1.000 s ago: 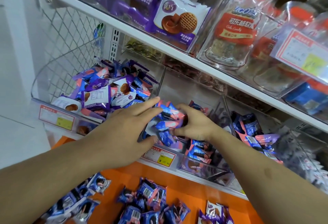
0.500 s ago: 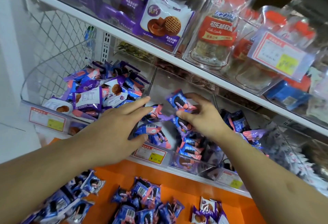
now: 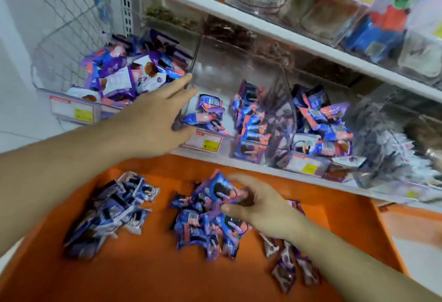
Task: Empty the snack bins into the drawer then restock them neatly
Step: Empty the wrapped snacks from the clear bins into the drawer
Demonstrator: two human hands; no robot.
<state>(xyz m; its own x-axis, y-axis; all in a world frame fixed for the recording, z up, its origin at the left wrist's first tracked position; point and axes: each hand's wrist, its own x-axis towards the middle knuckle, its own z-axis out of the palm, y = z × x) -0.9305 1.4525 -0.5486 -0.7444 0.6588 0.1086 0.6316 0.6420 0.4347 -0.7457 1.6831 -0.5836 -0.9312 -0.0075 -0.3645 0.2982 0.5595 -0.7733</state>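
Now, our right hand (image 3: pixel 260 208) pinches a light, crinkly blue-and-pink foil cookie packet (image 3: pixel 221 190) over the orange drawer (image 3: pixel 167 275) | left hand (image 3: pixel 159 116), fingers straight, steadies the clear plastic bin (image 3: pixel 205 142) above the drawer | slippery wrappers: grip by the edges.

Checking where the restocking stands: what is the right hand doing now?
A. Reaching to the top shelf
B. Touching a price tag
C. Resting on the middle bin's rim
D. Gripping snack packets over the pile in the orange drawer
D: the right hand curls round blue snack packets above the pile in the orange drawer, while the left hand is at the middle bin.
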